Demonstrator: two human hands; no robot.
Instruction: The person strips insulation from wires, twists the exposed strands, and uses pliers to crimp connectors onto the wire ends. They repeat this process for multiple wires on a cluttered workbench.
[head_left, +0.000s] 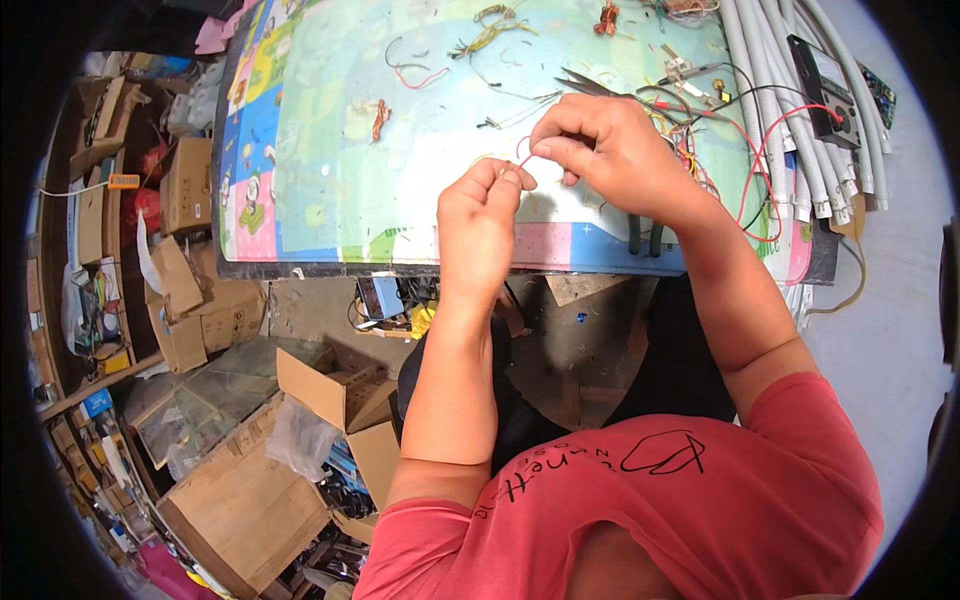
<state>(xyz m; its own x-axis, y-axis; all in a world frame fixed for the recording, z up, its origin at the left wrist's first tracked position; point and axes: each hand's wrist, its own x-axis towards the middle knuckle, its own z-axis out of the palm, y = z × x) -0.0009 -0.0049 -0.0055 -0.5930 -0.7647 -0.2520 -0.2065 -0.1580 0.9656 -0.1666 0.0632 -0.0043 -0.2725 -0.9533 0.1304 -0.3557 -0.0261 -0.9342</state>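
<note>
Above the table mat, my left hand [480, 205] pinches a thin red wire [525, 159] between thumb and forefinger. My right hand [615, 155] is closed just to the right, its fingertips pinching the wire's upper part. The wire's ends are too small to make out. Beyond my right hand lie dark pointed blades [588, 85], like those of scissors, partly hidden by it. Under my right wrist, two dark tool handles [645, 238] point toward the table's near edge. Small dark-tipped wires [520, 112] lie just past my fingertips.
Bundled copper-coloured wire [381, 120] and yellowish wires [490, 38] lie on the patterned mat [330, 190]. At the right are white tubes [770, 110], a black multimeter [825, 90] and its red lead [760, 150]. An open cardboard box [375, 460] stands below the table; cluttered shelves line the left.
</note>
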